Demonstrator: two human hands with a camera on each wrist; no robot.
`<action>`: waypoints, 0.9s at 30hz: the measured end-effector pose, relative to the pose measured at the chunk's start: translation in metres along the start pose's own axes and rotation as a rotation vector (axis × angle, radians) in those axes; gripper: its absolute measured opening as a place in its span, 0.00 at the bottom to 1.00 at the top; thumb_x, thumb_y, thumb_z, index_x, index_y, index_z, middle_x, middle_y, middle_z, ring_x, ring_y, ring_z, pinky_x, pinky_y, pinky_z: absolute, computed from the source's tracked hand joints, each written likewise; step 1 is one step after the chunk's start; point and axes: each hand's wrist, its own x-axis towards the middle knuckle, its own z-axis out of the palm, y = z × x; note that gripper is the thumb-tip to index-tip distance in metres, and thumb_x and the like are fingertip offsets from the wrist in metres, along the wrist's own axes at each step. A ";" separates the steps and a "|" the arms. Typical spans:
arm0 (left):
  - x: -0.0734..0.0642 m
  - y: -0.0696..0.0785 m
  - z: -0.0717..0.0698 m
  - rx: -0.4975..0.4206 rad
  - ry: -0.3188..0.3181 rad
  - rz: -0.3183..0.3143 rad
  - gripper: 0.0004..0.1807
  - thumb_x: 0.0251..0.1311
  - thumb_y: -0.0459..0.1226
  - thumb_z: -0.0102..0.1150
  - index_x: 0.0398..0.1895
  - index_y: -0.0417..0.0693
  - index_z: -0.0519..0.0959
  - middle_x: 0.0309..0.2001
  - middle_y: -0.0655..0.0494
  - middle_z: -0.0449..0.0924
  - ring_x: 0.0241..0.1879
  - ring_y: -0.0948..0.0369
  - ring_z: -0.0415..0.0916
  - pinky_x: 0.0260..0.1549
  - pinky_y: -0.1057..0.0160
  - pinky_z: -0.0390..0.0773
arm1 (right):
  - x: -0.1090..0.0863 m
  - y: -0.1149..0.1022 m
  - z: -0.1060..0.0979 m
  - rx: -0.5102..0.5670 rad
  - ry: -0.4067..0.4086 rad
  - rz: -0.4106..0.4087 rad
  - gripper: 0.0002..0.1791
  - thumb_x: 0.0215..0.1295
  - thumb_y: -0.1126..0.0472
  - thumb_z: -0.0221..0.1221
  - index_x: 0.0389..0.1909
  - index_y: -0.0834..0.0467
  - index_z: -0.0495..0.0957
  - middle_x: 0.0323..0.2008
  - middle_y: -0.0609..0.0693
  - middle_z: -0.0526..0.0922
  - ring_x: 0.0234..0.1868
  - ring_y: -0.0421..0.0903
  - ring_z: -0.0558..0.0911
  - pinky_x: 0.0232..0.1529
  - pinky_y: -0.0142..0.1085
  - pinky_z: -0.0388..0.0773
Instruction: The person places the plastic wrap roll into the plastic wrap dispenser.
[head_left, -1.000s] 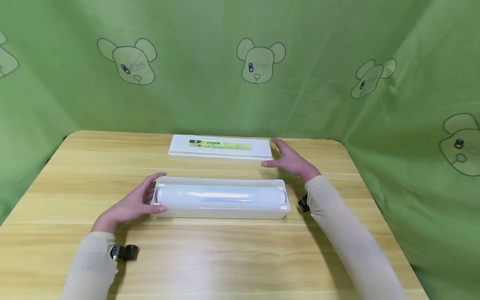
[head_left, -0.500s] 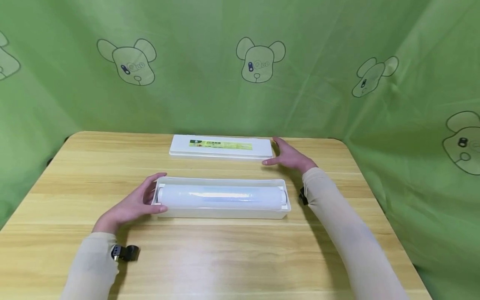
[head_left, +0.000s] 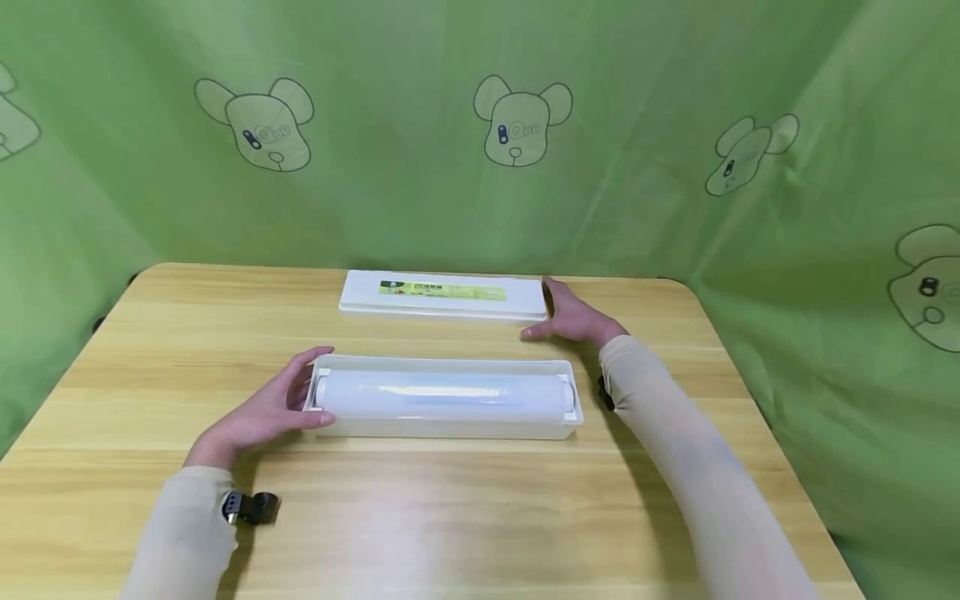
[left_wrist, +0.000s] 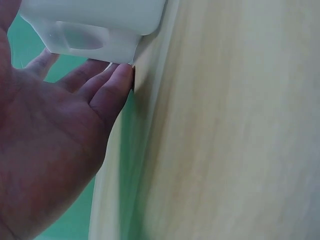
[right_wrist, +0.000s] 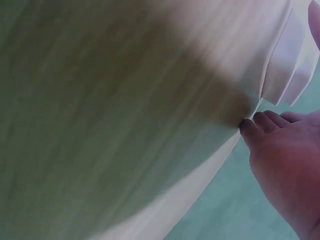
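A long white box (head_left: 442, 428) with a roll of cling film (head_left: 442, 393) lying inside stands lengthwise across the middle of the wooden table. My left hand (head_left: 255, 414) grips its left end, thumb over the front rim and fingers round the back. The left wrist view shows fingers of the left hand (left_wrist: 70, 115) against the box end (left_wrist: 82, 37). Farther back lies the white lid (head_left: 367, 287), a yellow-green label on top. My right hand (head_left: 573, 317) is spread at the lid's right end; in the right wrist view its fingertips stay slightly apart from the lid (right_wrist: 287, 65).
Behind the table (head_left: 450, 517) hangs a green curtain (head_left: 405, 200) printed with bear heads, and it runs along both sides too. The lid lies close to the table's back edge. Small black cameras (head_left: 251, 506) are strapped at both wrists.
The right hand has shifted slightly, its wrist drawing left beside the lid's end. Left hand, box and lid hold practically the same places.
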 end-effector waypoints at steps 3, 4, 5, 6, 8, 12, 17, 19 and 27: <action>0.000 -0.001 0.000 -0.005 -0.001 0.001 0.52 0.57 0.31 0.69 0.78 0.49 0.44 0.70 0.31 0.55 0.66 0.38 0.59 0.56 0.71 0.69 | 0.002 0.001 0.000 -0.012 -0.005 0.021 0.68 0.53 0.47 0.73 0.74 0.70 0.31 0.75 0.67 0.35 0.75 0.59 0.38 0.73 0.48 0.37; -0.001 -0.001 0.001 -0.008 -0.001 0.002 0.52 0.57 0.31 0.69 0.78 0.49 0.44 0.70 0.31 0.55 0.66 0.38 0.59 0.56 0.70 0.69 | 0.002 0.001 -0.001 -0.012 0.000 0.022 0.68 0.53 0.48 0.73 0.75 0.70 0.32 0.75 0.67 0.36 0.75 0.59 0.38 0.73 0.49 0.37; -0.001 -0.002 0.001 -0.012 -0.001 0.002 0.52 0.57 0.31 0.69 0.78 0.49 0.44 0.70 0.31 0.55 0.66 0.38 0.59 0.56 0.70 0.70 | 0.004 0.001 -0.001 -0.009 0.003 0.014 0.68 0.53 0.49 0.73 0.75 0.70 0.32 0.75 0.68 0.37 0.75 0.60 0.39 0.73 0.50 0.38; -0.001 -0.002 0.001 -0.014 0.000 0.001 0.52 0.57 0.31 0.69 0.78 0.49 0.44 0.70 0.31 0.55 0.66 0.38 0.59 0.55 0.70 0.70 | 0.005 0.002 -0.001 -0.007 0.009 0.004 0.67 0.53 0.49 0.74 0.75 0.70 0.34 0.75 0.68 0.38 0.75 0.60 0.40 0.73 0.50 0.38; -0.001 -0.003 0.001 -0.018 -0.004 -0.001 0.52 0.57 0.31 0.69 0.78 0.50 0.44 0.70 0.31 0.54 0.66 0.38 0.59 0.56 0.69 0.70 | 0.008 0.002 0.000 0.007 0.026 -0.039 0.64 0.51 0.52 0.75 0.75 0.70 0.40 0.74 0.67 0.46 0.74 0.60 0.46 0.73 0.50 0.41; -0.001 -0.004 0.000 -0.020 -0.010 -0.001 0.52 0.57 0.32 0.68 0.78 0.50 0.44 0.70 0.31 0.54 0.66 0.38 0.59 0.56 0.69 0.70 | 0.014 0.002 0.003 0.048 0.052 -0.129 0.58 0.48 0.58 0.77 0.73 0.69 0.50 0.68 0.65 0.59 0.70 0.59 0.56 0.72 0.51 0.47; -0.001 -0.003 -0.001 -0.013 -0.005 -0.004 0.52 0.57 0.32 0.69 0.78 0.50 0.44 0.70 0.32 0.55 0.66 0.38 0.59 0.56 0.70 0.69 | 0.017 0.002 0.003 0.029 0.059 -0.115 0.56 0.49 0.60 0.76 0.71 0.72 0.52 0.65 0.67 0.62 0.67 0.61 0.61 0.70 0.52 0.51; -0.001 -0.003 -0.001 -0.013 -0.006 -0.005 0.52 0.57 0.32 0.69 0.77 0.50 0.44 0.70 0.32 0.55 0.66 0.38 0.59 0.56 0.69 0.70 | 0.017 0.004 0.003 0.011 0.061 -0.087 0.55 0.49 0.59 0.76 0.71 0.71 0.52 0.65 0.67 0.63 0.66 0.60 0.62 0.70 0.51 0.52; -0.001 -0.003 -0.001 -0.028 -0.011 -0.007 0.52 0.57 0.32 0.69 0.78 0.50 0.44 0.70 0.32 0.55 0.66 0.38 0.59 0.56 0.68 0.71 | 0.015 0.004 0.001 0.049 0.115 -0.106 0.48 0.45 0.62 0.78 0.65 0.69 0.63 0.55 0.63 0.71 0.56 0.58 0.70 0.65 0.51 0.61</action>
